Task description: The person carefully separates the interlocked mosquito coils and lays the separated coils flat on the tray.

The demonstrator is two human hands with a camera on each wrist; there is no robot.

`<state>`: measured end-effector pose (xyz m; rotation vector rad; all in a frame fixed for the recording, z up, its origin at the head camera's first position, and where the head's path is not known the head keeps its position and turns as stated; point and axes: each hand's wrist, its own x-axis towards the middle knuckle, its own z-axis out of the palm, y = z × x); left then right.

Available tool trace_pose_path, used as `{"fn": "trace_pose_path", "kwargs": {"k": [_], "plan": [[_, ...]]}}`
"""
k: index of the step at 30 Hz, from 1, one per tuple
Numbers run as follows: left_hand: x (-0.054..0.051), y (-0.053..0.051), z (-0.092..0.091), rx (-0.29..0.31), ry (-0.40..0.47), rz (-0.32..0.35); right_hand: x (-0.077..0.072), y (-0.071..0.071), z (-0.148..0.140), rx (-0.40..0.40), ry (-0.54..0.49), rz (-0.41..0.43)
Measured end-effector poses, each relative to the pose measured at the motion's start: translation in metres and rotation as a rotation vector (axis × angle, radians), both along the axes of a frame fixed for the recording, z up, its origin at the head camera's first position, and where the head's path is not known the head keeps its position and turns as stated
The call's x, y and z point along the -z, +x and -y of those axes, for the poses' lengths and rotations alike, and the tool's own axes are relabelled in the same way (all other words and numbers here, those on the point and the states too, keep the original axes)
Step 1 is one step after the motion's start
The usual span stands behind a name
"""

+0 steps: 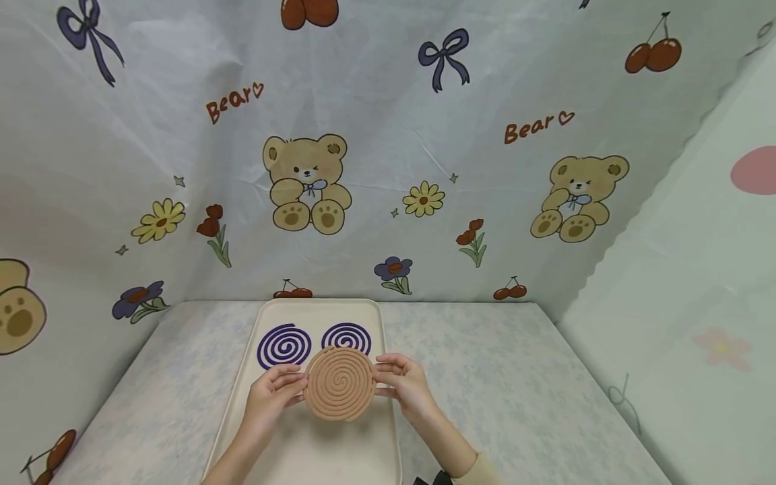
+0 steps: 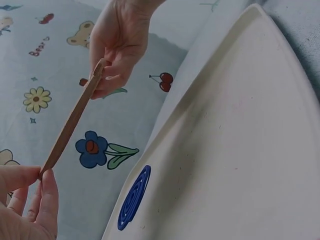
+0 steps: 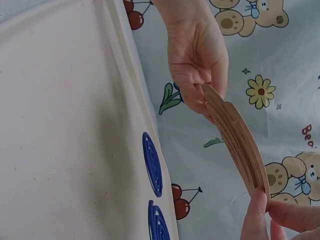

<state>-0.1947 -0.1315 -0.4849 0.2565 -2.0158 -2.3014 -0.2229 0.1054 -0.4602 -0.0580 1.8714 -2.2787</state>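
A round light-brown mosquito coil (image 1: 340, 384), tightly wound, is held up above a cream tray (image 1: 364, 461). My left hand (image 1: 273, 394) pinches its left edge between thumb and fingers. On the opposite edge my right hand (image 1: 412, 389) grips it the same way. Seen nearly edge-on in the left wrist view, the brown coil (image 2: 72, 122) looks thin and flat; it appears slightly curved in the right wrist view. Two purple-blue spiral coils lie on the tray's far end, the left one (image 1: 284, 346) in fuller view, the right one (image 1: 346, 333) partly covered by the brown coil.
The tray stands on a pale marbled tabletop (image 1: 485, 377), its far end near the back wall. A white cloth (image 1: 376, 242) printed with bears, flowers and cherries hangs behind and at the left. Another pale printed sheet (image 1: 697, 283) borders the right side.
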Motion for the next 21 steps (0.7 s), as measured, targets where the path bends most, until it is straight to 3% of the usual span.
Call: {"fn": "trace_pose_path", "kwargs": {"k": [8,12,18,21], "plan": [[-0.0022,0.0029,-0.0003,-0.037,-0.031,0.008,0.0017,0.0037,0.0046,0.019,-0.009,0.012],[-0.0044,0.0055,-0.0011,-0.054,-0.069,-0.029,0.0040,0.0046,0.0057,0.038,0.009,0.005],[-0.0087,0.0094,-0.0036,-0.049,-0.135,-0.144,0.0057,0.0068,0.0056,0.055,0.008,0.007],[-0.0078,0.0088,-0.0007,-0.032,-0.096,-0.118,0.0053,0.0084,0.0058,0.067,0.013,-0.005]]}}
